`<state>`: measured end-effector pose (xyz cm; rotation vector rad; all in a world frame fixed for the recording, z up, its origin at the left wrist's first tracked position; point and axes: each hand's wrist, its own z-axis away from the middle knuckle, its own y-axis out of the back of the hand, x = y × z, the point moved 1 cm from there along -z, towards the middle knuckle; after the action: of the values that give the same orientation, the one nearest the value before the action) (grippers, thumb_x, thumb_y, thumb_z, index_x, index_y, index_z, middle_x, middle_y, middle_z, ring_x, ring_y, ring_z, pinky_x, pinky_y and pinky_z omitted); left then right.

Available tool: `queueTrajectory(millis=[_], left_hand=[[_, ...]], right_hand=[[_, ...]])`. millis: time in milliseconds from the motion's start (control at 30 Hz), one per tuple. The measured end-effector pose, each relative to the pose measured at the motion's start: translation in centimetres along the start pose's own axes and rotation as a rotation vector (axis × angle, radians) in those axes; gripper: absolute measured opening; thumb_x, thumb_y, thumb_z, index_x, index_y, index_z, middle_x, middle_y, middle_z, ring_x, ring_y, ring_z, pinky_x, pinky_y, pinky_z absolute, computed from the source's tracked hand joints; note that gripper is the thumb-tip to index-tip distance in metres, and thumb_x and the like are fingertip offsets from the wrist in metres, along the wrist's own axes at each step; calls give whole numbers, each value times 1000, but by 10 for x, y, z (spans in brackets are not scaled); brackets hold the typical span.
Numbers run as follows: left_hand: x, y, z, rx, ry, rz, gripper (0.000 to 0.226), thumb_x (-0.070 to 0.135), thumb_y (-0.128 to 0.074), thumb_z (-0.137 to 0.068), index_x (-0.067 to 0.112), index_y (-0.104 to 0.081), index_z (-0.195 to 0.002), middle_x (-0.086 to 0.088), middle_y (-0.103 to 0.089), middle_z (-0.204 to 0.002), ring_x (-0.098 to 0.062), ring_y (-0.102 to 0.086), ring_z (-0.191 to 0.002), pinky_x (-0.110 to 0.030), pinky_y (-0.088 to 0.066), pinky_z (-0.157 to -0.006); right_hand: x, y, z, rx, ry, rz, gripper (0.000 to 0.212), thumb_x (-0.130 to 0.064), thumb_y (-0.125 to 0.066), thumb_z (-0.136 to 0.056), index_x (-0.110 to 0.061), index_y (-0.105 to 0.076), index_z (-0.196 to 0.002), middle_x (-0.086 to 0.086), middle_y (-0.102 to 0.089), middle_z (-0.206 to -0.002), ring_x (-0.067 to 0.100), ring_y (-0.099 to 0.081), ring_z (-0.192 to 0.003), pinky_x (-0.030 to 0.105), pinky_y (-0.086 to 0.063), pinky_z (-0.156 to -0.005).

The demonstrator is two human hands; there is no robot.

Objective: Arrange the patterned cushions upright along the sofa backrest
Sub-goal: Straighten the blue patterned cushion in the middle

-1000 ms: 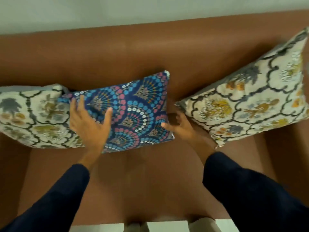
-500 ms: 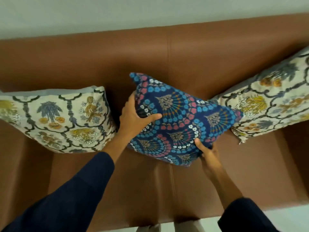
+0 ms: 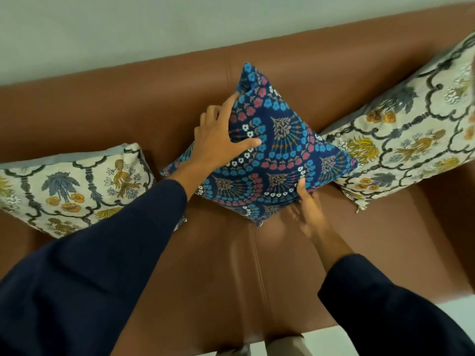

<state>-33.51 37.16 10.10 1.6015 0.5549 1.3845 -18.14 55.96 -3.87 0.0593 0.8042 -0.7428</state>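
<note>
A dark blue cushion (image 3: 277, 155) with blue, pink and white fan patterns stands on one corner in the middle of the brown leather sofa (image 3: 154, 106), leaning on the backrest. My left hand (image 3: 221, 134) grips its upper left edge, thumb across the front. My right hand (image 3: 308, 211) holds its lower right edge from below. A cream floral cushion (image 3: 69, 188) leans at the left end. A second cream floral cushion (image 3: 411, 129) leans at the right end, its corner tucked behind the blue one.
The brown seat (image 3: 244, 265) has a centre seam and bare leather in front of the cushions. A pale wall (image 3: 128, 29) rises behind the backrest. The light floor (image 3: 449, 317) shows at the bottom right, beside the sofa's front edge.
The blue cushion has been turned from lying wide to standing on a corner and has shifted right toward the right cream cushion. Both hands moved with it and kept their hold.
</note>
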Motion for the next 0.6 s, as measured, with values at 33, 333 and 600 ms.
queueTrajectory(millis=[33,333,600], left_hand=[[-2,0,3,4,0,-2,107,68,-71,-79,30,-17,-162,-12,-38,-150,-34,-38,-137,-50,-37,-105],[-86,12,96,273,47,-106,67,48,-54,-100,18,-36,-157,-16,-46,-151,-35,-43,-139,-56,-34,-112],[-228,105,169,685,357,-172,77,57,-53,-98,13,-33,-157,-24,-35,-159,-43,-33,-147,-54,-21,-118]], right_hand=[[2,4,3,2,7,14,72,-57,-69,-82,-35,-40,-144,-7,-58,-139,16,-58,-122,36,-50,-93],[73,16,30,-125,-168,256,89,-65,-81,-61,-38,-43,-136,-19,-53,-136,16,-66,-113,41,-54,-91],[119,-110,42,-326,-113,605,61,-44,-84,-74,-35,-54,-126,-5,-57,-134,8,-60,-114,23,-51,-77]])
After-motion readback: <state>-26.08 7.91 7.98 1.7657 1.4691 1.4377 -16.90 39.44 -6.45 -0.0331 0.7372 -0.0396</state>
